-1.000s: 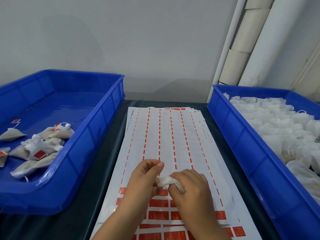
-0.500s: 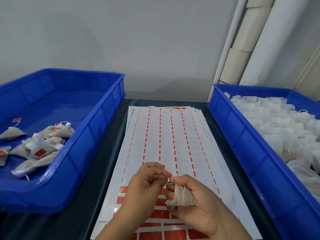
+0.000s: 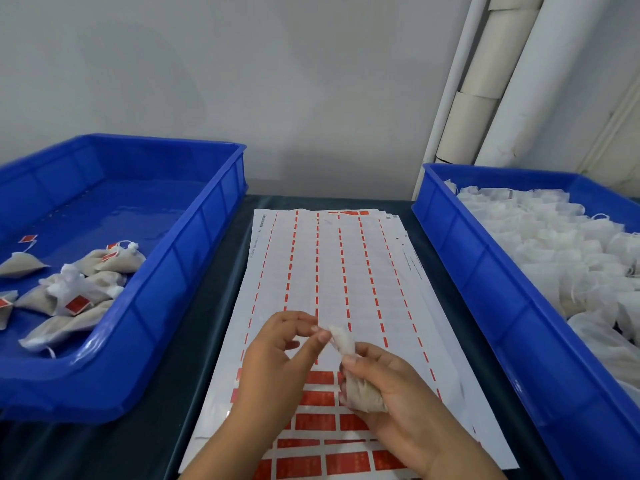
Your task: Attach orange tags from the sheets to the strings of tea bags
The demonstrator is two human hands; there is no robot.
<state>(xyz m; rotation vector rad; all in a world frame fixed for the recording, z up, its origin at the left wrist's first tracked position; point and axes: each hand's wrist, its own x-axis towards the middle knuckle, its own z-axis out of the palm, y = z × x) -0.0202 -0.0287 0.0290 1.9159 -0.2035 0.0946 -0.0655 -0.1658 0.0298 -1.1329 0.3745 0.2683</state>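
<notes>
My right hand (image 3: 398,403) grips a beige tea bag (image 3: 360,393) above the near part of the tag sheet (image 3: 332,271). The bag's white gathered top (image 3: 341,341) sticks up from my fist. My left hand (image 3: 277,362) is just left of it, thumb and forefinger pinching at that white top. Whether a string is between those fingers I cannot tell. The sheet is mostly stripped, with orange tags (image 3: 315,422) left only in the near rows under my hands.
A blue bin (image 3: 194,258) on the left holds several tea bags with orange tags (image 3: 76,289). A blue bin (image 3: 485,271) on the right is filled with untagged white tea bags (image 3: 561,247). White pipes (image 3: 485,81) stand against the back wall. The table top is dark.
My right hand turned the tea bag upright so its white top points up. My left hand's fingers moved onto that top. The camera view shifted slightly.
</notes>
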